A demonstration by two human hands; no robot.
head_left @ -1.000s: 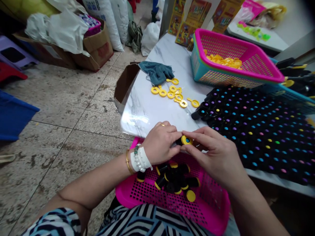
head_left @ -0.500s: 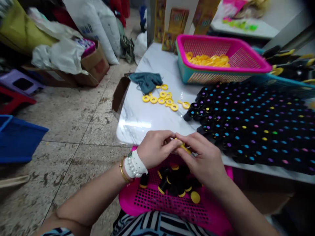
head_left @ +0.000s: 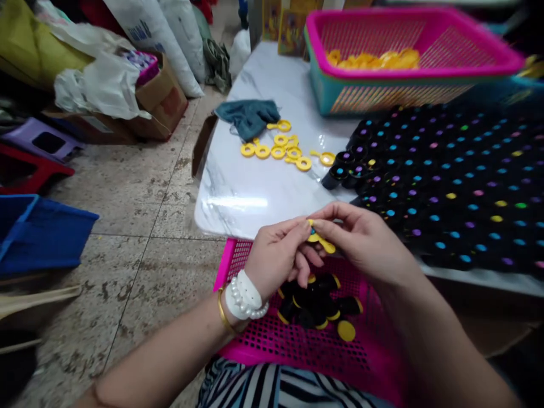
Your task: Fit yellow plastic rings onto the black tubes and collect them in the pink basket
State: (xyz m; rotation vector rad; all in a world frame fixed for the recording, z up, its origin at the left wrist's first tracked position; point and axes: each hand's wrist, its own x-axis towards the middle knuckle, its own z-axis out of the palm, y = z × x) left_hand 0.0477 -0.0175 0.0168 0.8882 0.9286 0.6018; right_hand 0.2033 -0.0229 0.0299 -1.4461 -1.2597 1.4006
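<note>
My left hand [head_left: 278, 255] and my right hand [head_left: 361, 235] meet above the lap, thumbs and fingertips pinching one small yellow ring with a tab [head_left: 327, 246]. A blue dot shows at the ring's middle; what sits beneath it is hidden by my fingers. Below them, a pink basket [head_left: 293, 345] rests on my lap. Several short black cylinders with yellow ends [head_left: 312, 306] lie heaped in it, and a round yellow disc [head_left: 346, 330] faces up beside them. More yellow tabbed rings [head_left: 277, 152] are scattered on the white marbled table [head_left: 229, 187] ahead.
Packed rows of black cylinders with coloured dots [head_left: 454, 195] cover the table's right side. Behind them stands a pink and teal basket [head_left: 395, 93] holding yellow pieces. A dark teal cloth [head_left: 249, 116] lies at the table's left edge. A blue bin [head_left: 46, 235] is on the floor.
The view has tilted down and closer to the table. My hands have turned the yellow ring so its tab and blue centre show, and the left fingers have curled lower.
</note>
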